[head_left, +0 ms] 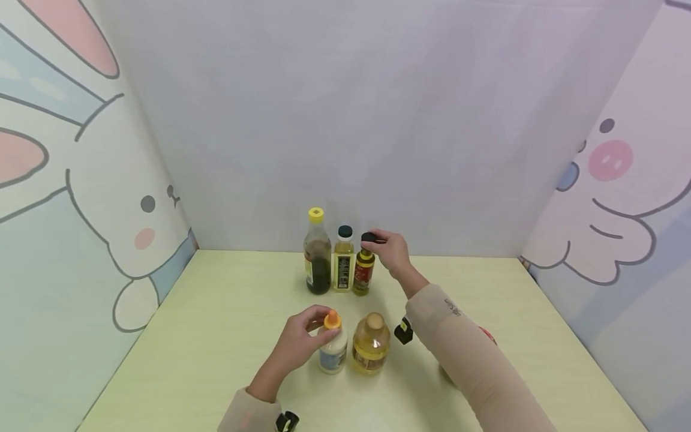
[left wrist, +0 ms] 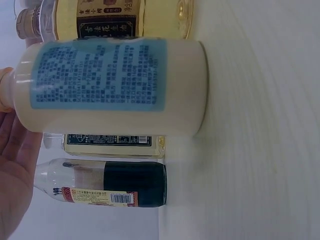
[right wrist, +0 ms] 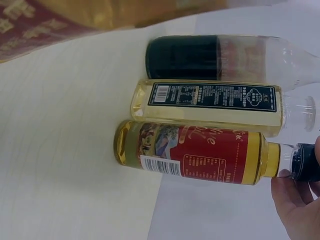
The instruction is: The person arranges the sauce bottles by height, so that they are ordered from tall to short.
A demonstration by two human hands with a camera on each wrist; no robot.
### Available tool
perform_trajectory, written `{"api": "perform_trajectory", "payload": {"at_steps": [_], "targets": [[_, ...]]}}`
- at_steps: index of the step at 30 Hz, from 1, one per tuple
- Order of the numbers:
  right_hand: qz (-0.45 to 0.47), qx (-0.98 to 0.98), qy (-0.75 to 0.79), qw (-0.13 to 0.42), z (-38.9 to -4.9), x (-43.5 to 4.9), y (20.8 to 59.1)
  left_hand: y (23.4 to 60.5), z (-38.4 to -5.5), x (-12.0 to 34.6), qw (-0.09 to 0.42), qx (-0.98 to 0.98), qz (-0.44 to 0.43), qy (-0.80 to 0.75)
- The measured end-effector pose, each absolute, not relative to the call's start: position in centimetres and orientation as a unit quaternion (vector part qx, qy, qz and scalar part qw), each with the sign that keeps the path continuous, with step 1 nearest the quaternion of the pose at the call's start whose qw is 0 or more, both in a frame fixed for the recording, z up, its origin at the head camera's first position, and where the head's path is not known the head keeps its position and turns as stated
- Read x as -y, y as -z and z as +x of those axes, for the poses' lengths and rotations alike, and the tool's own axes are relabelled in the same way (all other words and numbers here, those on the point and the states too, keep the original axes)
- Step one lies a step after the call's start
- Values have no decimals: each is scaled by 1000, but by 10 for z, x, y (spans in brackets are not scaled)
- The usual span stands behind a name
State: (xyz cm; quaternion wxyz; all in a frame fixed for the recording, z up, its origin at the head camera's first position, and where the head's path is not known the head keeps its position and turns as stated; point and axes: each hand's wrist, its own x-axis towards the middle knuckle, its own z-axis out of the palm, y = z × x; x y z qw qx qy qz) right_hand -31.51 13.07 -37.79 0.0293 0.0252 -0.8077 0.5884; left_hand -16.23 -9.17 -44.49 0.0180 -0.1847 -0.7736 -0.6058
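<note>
My left hand (head_left: 300, 339) holds a white squeeze bottle (head_left: 333, 354) near its orange cap, thumb and fingers about the neck. Its blue printed label faces the left wrist view, where the bottle (left wrist: 100, 90) stands close over the pale table. Farther back, my right hand (head_left: 392, 252) pinches the black cap of an olive oil bottle (right wrist: 200, 155) with a red label. That bottle stands upright at the right end of a row, beside a clear oil bottle (head_left: 343, 270) and a dark soy sauce bottle (head_left: 317, 267) with a yellow cap.
A round-shouldered bottle of yellow oil (head_left: 371, 348) stands just right of the white one. Behind my right sleeve (head_left: 475, 360), a red-rimmed container (head_left: 488, 335) is mostly hidden. A grey-white wall (head_left: 345, 120) rises behind the row, with cartoon-printed panels at both sides.
</note>
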Motion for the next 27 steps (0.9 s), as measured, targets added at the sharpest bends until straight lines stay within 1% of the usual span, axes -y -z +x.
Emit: {"api": "perform_trajectory", "payload": {"at_steps": [20, 27], "targets": [[10, 827, -561, 40, -313, -123, 378, 445, -163, 91, 22, 773, -188, 606], [10, 829, -558, 48, -310, -121, 378, 440, -160, 89, 20, 776, -176, 605]]}}
